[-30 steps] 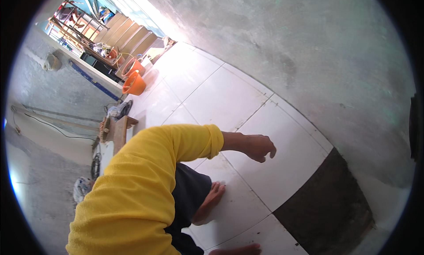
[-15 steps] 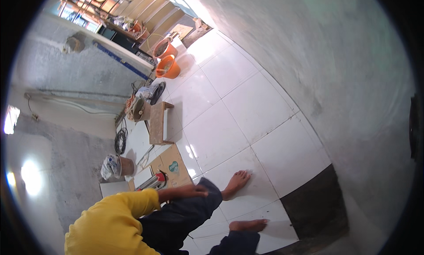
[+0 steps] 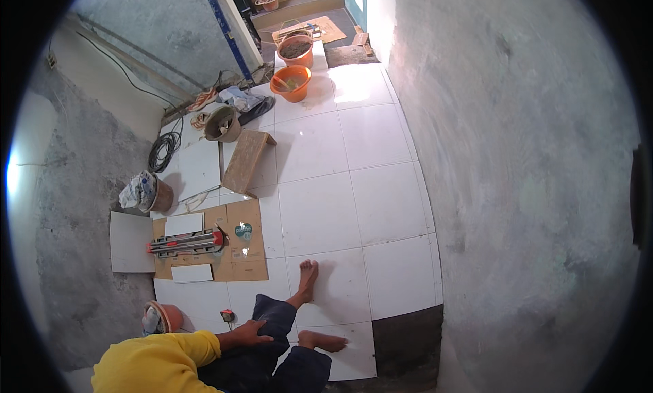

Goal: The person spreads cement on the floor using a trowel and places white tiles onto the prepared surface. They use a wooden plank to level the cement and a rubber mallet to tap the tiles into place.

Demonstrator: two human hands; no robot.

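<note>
My left hand (image 3: 250, 333) lies flat on the dark trouser leg (image 3: 275, 315) near my knee, holding nothing, its fingers stretched out. The arm above it is in a yellow sleeve (image 3: 197, 345). My right hand is out of view. Close to the left hand, a small red and black tape measure (image 3: 228, 315) lies on the white tile floor (image 3: 320, 213). Farther off, a manual tile cutter (image 3: 187, 243) with red ends rests on flattened cardboard (image 3: 245, 267). One cut piece of white tile (image 3: 192, 274) lies near it, another piece (image 3: 185, 223) beyond it.
A low wooden stool (image 3: 246, 163) stands beyond the cardboard. Orange tubs (image 3: 291, 85) sit at the far end, and a bucket (image 3: 162, 194) stands by the left wall. A coiled black cable (image 3: 164, 151) lies there too. Dark untiled floor (image 3: 408, 338) borders the tiles near the right wall (image 3: 530, 189).
The view has turned, so the floor appears straighter and the tile cutter and tape measure show fully. My left hand stays on the trouser leg.
</note>
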